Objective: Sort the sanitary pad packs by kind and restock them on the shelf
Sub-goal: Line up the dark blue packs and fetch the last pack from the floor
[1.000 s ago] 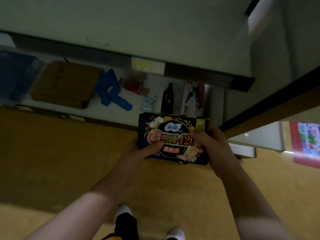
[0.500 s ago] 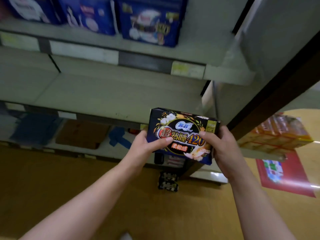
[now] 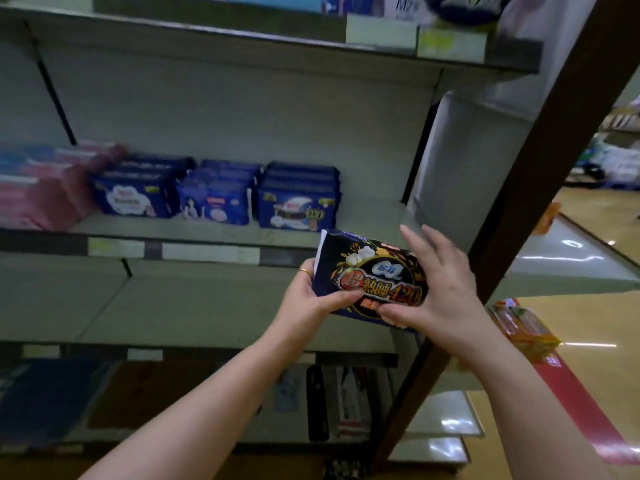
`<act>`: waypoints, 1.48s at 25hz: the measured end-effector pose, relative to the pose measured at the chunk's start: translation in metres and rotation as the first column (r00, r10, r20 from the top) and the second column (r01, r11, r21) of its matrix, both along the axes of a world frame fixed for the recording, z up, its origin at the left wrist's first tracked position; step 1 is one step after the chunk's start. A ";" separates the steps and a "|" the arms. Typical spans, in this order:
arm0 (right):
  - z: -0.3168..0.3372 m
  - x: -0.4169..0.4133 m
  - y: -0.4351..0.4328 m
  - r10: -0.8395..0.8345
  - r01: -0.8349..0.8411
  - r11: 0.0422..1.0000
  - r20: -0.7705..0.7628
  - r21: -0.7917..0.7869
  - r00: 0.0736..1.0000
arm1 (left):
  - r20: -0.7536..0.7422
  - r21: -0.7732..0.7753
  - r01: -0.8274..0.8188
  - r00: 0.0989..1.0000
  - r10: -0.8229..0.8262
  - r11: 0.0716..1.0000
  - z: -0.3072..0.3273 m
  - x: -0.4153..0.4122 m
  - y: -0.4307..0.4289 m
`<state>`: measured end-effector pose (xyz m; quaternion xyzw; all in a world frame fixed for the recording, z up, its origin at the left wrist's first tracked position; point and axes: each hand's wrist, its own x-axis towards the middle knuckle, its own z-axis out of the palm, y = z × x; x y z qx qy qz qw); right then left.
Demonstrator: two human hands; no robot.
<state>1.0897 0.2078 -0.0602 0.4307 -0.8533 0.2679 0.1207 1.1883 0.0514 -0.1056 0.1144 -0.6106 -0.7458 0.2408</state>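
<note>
Left hand (image 3: 311, 299) grips the glossy dark-navy pad pack (image 3: 372, 271) at its left end; right hand (image 3: 446, 296), splayed, apparently only steadies it; grey metal shelf (image 3: 367, 214) lies just beyond.

arms forward, left hand (image 3: 308, 301) curled round pack (image 3: 372, 270), right hand (image 3: 446, 296) splayed

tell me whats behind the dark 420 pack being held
Behind the dark pack runs the shelf edge, with blue packs up left of it. Fingers of the left hand at its back are covered.

One dark pack (image 3: 372, 271), three rows of blue packs (image 3: 216, 206), one left hand (image 3: 308, 301), one right hand (image 3: 446, 292).
</note>
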 end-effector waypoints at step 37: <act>-0.068 -0.348 -0.236 -0.218 0.287 0.924 -0.266 0.254 0.939 | 0.534 -0.836 0.489 0.615 0.580 0.251 0.021 -0.248 -0.214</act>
